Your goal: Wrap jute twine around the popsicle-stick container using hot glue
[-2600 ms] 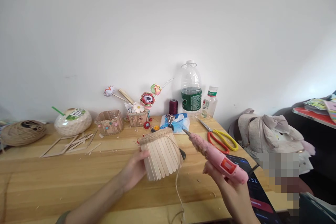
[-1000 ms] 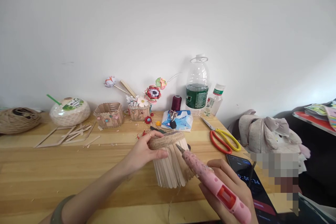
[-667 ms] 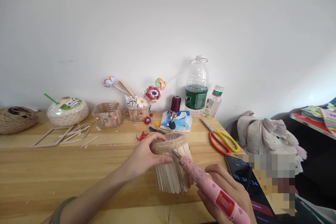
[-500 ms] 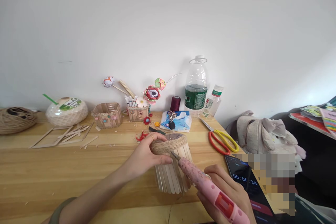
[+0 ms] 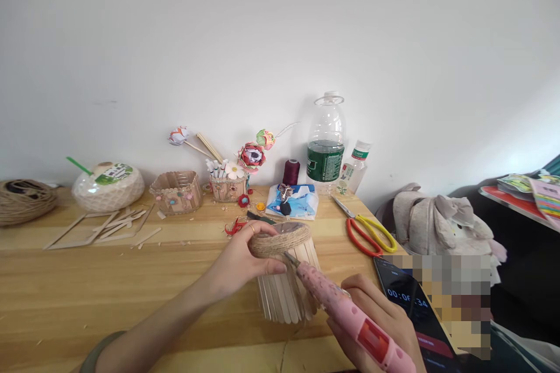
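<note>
A small basket of upright popsicle sticks (image 5: 280, 297) stands on the wooden table (image 5: 109, 285). Jute twine (image 5: 273, 243) is wound around its top rim. My left hand (image 5: 238, 265) wraps around that rim from the left, thumb pressed on the sticks just below the twine. My right hand (image 5: 380, 326) grips a pink hot glue gun (image 5: 350, 317). Its metal nozzle touches the basket just under the twine band. A loose twine strand hangs below the basket toward the table's front edge.
Yellow and red scissors (image 5: 370, 233), a phone with a running timer (image 5: 413, 309), a tissue pack (image 5: 292, 203), two bottles (image 5: 326, 145), a dark thread spool, stick boxes with paper flowers (image 5: 227, 183), loose sticks (image 5: 109, 227) and a twine ball (image 5: 21, 201) lie about. A plush bag (image 5: 437, 224) sits to the right.
My left hand shifted from the basket's side to its twine-wrapped rim. The glue gun swung down from the air until its nozzle met the basket, and has stayed there for the last second.
</note>
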`<state>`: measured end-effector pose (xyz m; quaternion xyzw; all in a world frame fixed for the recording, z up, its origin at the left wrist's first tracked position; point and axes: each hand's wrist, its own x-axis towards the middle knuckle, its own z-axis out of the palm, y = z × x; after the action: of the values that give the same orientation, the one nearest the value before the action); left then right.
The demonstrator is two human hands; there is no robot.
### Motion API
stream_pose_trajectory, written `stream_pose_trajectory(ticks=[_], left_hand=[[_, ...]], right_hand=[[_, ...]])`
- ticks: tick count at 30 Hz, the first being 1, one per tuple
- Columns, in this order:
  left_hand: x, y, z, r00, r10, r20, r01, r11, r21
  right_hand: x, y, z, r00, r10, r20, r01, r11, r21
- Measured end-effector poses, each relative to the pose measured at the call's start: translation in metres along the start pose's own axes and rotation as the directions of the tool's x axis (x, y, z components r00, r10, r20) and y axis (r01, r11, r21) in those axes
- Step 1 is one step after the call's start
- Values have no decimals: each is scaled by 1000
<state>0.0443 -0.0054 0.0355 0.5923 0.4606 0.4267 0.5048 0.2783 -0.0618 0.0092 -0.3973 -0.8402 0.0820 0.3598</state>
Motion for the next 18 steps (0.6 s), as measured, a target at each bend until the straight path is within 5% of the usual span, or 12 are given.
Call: stream_pose_trajectory(ticks=[18], left_hand=[[-1,-7,-6,999,18,28,-18,1000,-1]], right_hand=[[1,0,-2,998,2,-67,-3,1000,-21]])
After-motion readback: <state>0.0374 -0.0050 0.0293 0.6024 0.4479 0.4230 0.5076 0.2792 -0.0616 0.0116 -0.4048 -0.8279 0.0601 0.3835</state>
